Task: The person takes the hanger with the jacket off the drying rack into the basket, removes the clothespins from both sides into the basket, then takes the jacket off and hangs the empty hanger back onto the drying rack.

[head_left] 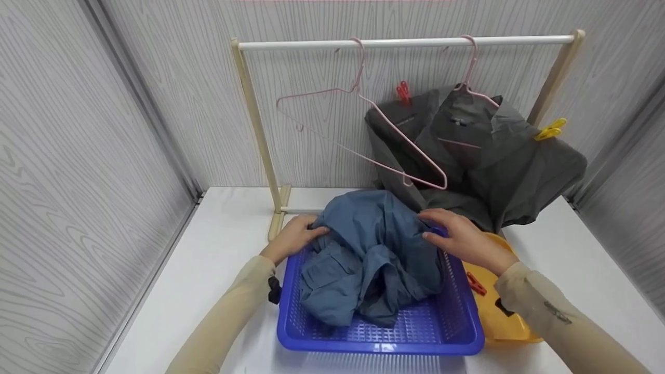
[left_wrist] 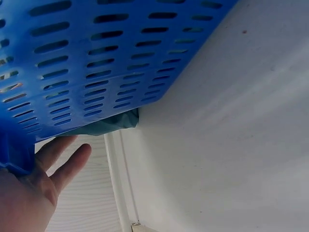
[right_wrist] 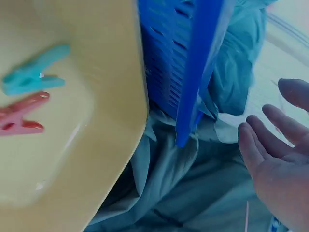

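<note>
A crumpled blue-grey garment (head_left: 374, 234) lies heaped in the blue plastic basket (head_left: 384, 347), part of it over the far rim. My left hand (head_left: 295, 238) is at the basket's far left corner, its thumb against the cloth. In the left wrist view two fingers of that hand (left_wrist: 53, 179) extend loosely outside the basket wall, while the thumb is hidden. On the other side, my right hand (head_left: 462, 240) hovers by the garment's right edge with fingers extended. The right wrist view shows this hand (right_wrist: 280, 154) with nothing in its grasp.
Behind the basket, a rack (head_left: 405, 43) carries a bare pink hanger (head_left: 358, 93) and a dark grey garment (head_left: 483, 161) on another hanger. Red (head_left: 403, 93) and yellow (head_left: 550, 130) clips are on the dark garment. A yellow basin (head_left: 499, 317) with clothespins (right_wrist: 21, 113) stands right.
</note>
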`<state>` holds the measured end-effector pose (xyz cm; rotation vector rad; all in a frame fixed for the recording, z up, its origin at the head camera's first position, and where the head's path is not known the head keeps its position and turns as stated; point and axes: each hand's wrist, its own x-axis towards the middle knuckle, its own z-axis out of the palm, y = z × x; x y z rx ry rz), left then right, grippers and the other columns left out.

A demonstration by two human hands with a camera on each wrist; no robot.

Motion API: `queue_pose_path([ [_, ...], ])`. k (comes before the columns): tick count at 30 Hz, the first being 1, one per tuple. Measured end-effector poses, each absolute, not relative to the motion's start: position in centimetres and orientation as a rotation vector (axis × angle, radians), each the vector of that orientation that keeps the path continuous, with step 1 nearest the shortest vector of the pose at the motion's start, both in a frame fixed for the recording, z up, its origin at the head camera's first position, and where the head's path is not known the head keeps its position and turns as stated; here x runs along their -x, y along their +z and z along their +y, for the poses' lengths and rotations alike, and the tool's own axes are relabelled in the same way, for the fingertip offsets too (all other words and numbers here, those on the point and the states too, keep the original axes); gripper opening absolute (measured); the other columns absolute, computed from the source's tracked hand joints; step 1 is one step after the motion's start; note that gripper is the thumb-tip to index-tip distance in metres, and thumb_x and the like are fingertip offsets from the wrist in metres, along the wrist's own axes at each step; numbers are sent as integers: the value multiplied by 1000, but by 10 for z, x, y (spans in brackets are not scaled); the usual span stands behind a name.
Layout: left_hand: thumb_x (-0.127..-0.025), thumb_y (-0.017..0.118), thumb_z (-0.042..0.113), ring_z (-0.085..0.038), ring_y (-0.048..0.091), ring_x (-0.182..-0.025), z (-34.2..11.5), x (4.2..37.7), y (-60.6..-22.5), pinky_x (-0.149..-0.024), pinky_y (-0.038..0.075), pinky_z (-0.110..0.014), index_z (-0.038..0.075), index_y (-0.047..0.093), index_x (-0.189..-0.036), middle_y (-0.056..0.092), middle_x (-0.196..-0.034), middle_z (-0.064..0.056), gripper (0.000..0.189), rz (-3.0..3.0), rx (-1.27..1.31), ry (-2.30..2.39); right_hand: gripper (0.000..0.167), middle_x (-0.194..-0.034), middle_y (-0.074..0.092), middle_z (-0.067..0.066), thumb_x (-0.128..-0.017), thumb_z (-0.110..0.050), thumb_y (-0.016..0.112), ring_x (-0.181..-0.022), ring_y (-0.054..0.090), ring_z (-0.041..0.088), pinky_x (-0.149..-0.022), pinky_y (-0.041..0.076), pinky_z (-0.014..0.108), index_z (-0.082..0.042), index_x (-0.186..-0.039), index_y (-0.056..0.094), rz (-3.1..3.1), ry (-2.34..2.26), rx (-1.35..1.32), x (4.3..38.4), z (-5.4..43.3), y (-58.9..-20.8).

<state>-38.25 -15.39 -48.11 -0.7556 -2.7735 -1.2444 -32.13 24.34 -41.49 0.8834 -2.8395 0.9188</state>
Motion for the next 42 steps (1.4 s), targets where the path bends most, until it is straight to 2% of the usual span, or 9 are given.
queue_pose_path([
  [6, -99, 60, 36, -11, 59, -86, -154, 376, -481, -81, 47, -34, 19, 71, -91, 64, -87, 9, 21, -2732, 850, -1064, 60, -147, 45, 19, -97, -29, 65, -133, 43, 36, -107, 34, 54, -6, -148, 42, -2919, 729, -931, 360, 227, -425],
  [13, -100, 58, 28, -12, 60, -113, -156, 375, -481, -99, 43, -30, 20, 71, -122, 67, -120, 5, 26, -2587, 970, -939, 67, -145, 47, 20, -96, -37, 65, -129, 47, 36, -104, 37, 52, -7, -150, 38, -2991, 883, -825, 383, 219, -429],
  [18, -101, 58, 30, -15, 62, -110, -152, 374, -482, -96, 45, -33, 18, 70, -119, 68, -115, 2, 25, -2638, 931, -939, 55, -140, 54, 12, -96, -31, 66, -125, 52, 29, -102, 41, 46, -9, -144, 49, -2997, 1009, -886, 388, 214, -435],
  [22, -100, 58, 35, -21, 59, -117, -148, 374, -481, -100, 43, -37, 14, 60, -134, 64, -125, -6, 39, -2742, 831, -959, 28, -115, 70, 1, -96, -24, 67, -96, 64, 18, -83, 49, 36, -16, -122, 71, -2959, 1040, -855, 384, 210, -441],
  [26, -99, 61, 36, -29, 52, -126, -145, 373, -478, -106, 37, -41, 13, 31, -155, 53, -141, -14, 67, -2771, 746, -986, 18, -101, 73, -5, -95, -17, 68, -78, 61, 12, -70, 47, 31, -21, -109, 77, -2850, 992, -774, 380, 207, -443],
  [29, -98, 62, 35, -28, 53, -126, -144, 372, -477, -106, 37, -42, 21, 16, -159, 53, -141, -13, 77, -2761, 727, -1012, 21, -106, 72, -5, -95, -13, 68, -81, 63, 9, -71, 49, 30, -23, -111, 77, -2754, 956, -749, 376, 206, -442],
  [32, -98, 62, 33, -26, 53, -125, -145, 371, -478, -106, 38, -41, 26, 10, -159, 54, -141, -9, 81, -2746, 740, -1039, 23, -108, 72, -5, -95, -13, 67, -77, 62, 9, -68, 49, 29, -25, -113, 76, -2677, 969, -757, 371, 207, -439],
  [36, -99, 62, 32, -27, 52, -126, -147, 371, -479, -107, 37, -42, 27, 11, -159, 52, -142, -9, 79, -2735, 753, -1049, 25, -111, 71, -4, -95, -12, 67, -70, 61, 8, -64, 49, 26, -25, -116, 75, -2576, 1002, -858, 357, 208, -433],
  [42, -99, 62, 28, -26, 51, -128, -151, 372, -477, -108, 35, -40, 19, 16, -159, 52, -143, -7, 76, -2699, 782, -1056, 29, -111, 72, 0, -91, -4, 70, -94, 68, 12, -79, 55, 29, -16, -116, 75, -2390, 925, -1070, 330, 207, -426],
])
